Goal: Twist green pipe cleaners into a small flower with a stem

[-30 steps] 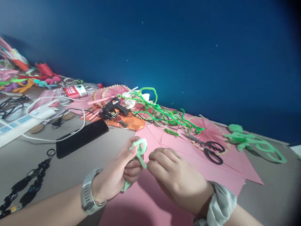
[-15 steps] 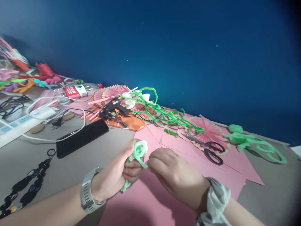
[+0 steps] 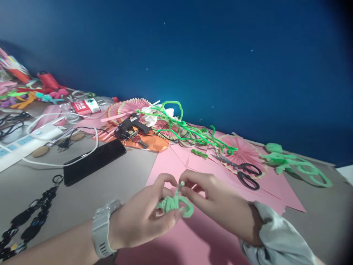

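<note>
A light green pipe cleaner (image 3: 176,203), coiled into loops, sits between both my hands above a pink paper sheet (image 3: 190,239). My left hand (image 3: 143,217), with a silver watch on the wrist, grips the coil from the left, thumb and fingers closed on it. My right hand (image 3: 217,202), with a grey scrunchie at the wrist, pinches the coil's upright end from the right. The two hands' fingertips almost meet over the coil.
Black scissors (image 3: 244,173) lie on pink paper fans to the right. Green pipe cleaners (image 3: 193,134) and a glue gun (image 3: 131,123) lie behind. A black phone (image 3: 93,160), a power strip (image 3: 24,141) with cables and a black chain (image 3: 27,217) lie left. Blue wall behind.
Both hands have dropped lower and closer together. The pipe cleaner, earlier looped over my left fingers, is now a flatter coil held between both hands. The view shifted slightly.
</note>
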{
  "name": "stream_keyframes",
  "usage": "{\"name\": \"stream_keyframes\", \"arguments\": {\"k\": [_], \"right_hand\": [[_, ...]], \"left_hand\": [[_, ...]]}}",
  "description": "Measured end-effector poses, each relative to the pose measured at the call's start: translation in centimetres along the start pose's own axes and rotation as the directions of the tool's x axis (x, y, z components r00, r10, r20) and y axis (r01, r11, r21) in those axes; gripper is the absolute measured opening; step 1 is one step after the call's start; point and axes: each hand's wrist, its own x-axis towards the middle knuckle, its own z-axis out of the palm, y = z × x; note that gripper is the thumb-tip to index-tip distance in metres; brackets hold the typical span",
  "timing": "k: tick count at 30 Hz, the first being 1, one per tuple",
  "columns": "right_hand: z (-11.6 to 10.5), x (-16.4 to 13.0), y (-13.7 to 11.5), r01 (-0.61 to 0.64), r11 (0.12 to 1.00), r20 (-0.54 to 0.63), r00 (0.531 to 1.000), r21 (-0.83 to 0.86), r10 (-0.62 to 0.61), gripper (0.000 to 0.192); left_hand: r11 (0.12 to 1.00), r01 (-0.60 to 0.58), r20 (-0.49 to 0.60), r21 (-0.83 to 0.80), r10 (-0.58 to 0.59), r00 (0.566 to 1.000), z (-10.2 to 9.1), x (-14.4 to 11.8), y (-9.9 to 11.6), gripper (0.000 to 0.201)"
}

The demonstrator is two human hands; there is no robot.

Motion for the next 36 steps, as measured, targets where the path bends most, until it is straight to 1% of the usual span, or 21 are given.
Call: {"name": "stream_keyframes", "arguments": {"k": [3,6,9,11,13,15,16,17,19,20,22,25,27,28,29,30,31,32,33,34,36], "right_hand": [[0.4,-0.3,-0.6,-0.025,0.999,-0.032,0.999,-0.044,0.024,0.016],[0.7,-0.6,-1.1,0.007,0.991,-0.077,0.997,-0.132,-0.017,0.017],[1.1,-0.8,-1.3,0.125,0.957,-0.099,0.983,-0.26,-0.155,0.016],[1.3,-0.7,-1.1,0.214,0.89,-0.104,0.955,-0.404,-0.277,0.016],[1.5,-0.6,-0.9,0.284,0.781,-0.095,0.912,-0.556,-0.399,0.019],[1.6,-0.6,-0.6,0.314,0.693,-0.084,0.876,-0.649,-0.475,0.022],[1.7,-0.6,-0.6,0.317,0.671,-0.086,0.865,-0.671,-0.495,0.023],[1.8,-0.6,-0.5,0.313,0.662,-0.098,0.857,-0.681,-0.505,0.025],[2.0,-0.6,-0.6,0.299,0.666,-0.131,0.847,-0.683,-0.515,0.027],[2.1,-0.6,-0.6,0.293,0.668,-0.15,0.84,-0.684,-0.522,0.028],[2.3,-0.6,-0.6,0.286,0.665,-0.181,0.821,-0.69,-0.541,0.03],[2.6,-0.6,-0.3,0.302,0.631,-0.183,0.789,-0.715,-0.586,0.031],[2.7,-0.6,0.0,0.32,0.603,-0.168,0.772,-0.731,-0.613,0.029],[2.6,-0.6,0.1,0.33,0.59,-0.163,0.76,-0.737,-0.629,0.028],[2.6,-0.7,0.3,0.343,0.578,-0.163,0.743,-0.741,-0.649,0.027],[2.6,-0.7,0.5,0.356,0.564,-0.174,0.713,-0.745,-0.68,0.026],[2.7,-0.8,0.7,0.374,0.547,-0.19,0.67,-0.749,-0.717,0.025],[2.8,-0.9,0.8,0.396,0.528,-0.207,0.618,-0.751,-0.759,0.025],[2.9,-1.0,1.0,0.419,0.507,-0.223,0.563,-0.753,-0.796,0.024],[3.0,-1.0,1.1,0.442,0.485,-0.232,0.51,-0.755,-0.828,0.024],[3.2,-1.0,1.3,0.48,0.441,-0.224,0.444,-0.758,-0.868,0.02]], "left_hand": [[0.992,-0.049,-0.027,0.114,0.052,0.998,0.0,0.1,-0.3,0.037],[0.977,-0.033,-0.076,0.212,0.05,0.996,-0.1,0.3,-0.3,0.04],[0.968,0.011,-0.112,0.25,0.017,0.994,-0.1,0.5,0.0,0.033],[0.976,-0.001,-0.114,0.218,0.026,0.993,-0.3,0.7,0.2,0.023],[0.995,-0.025,-0.097,0.1,0.034,0.995,-0.4,0.8,0.2,0.023],[0.991,0.027,-0.029,-0.132,-0.031,0.999,-0.7,1.0,-0.1,0.023],[0.959,0.084,0.025,-0.271,-0.08,0.996,-0.8,1.0,-0.3,0.022],[0.904,0.148,0.087,-0.402,-0.123,0.989,-0.9,1.0,-0.5,0.021],[0.774,0.242,0.198,-0.585,-0.153,0.968,-1.0,1.1,-0.9,0.02],[0.729,0.258,0.227,-0.634,-0.144,0.963,-1.0,1.2,-1.1,0.019],[0.682,0.25,0.23,-0.688,-0.122,0.966,-0.9,1.2,-1.4,0.02],[0.632,0.189,0.161,-0.752,-0.102,0.982,-0.6,1.3,-1.7,0.022],[0.55,0.185,0.154,-0.814,-0.102,0.983,-0.4,1.3,-1.7,0.02],[0.484,0.212,0.182,-0.849,-0.111,0.977,-0.3,1.3,-1.7,0.02],[0.403,0.253,0.222,-0.88,-0.123,0.967,-0.3,1.2,-1.6,0.02],[0.317,0.298,0.268,-0.901,-0.133,0.954,-0.3,1.2,-1.5,0.022],[0.239,0.333,0.308,-0.912,-0.139,0.941,-0.4,1.1,-1.5,0.024],[0.181,0.355,0.334,-0.917,-0.14,0.932,-0.4,1.1,-1.4,0.027],[0.149,0.362,0.344,-0.92,-0.136,0.929,-0.5,1.0,-1.4,0.03],[0.138,0.366,0.349,-0.92,-0.135,0.927,-0.5,1.0,-1.4,0.033],[0.151,0.381,0.36,-0.912,-0.149,0.921,-0.4,0.9,-1.4,0.038]]}}
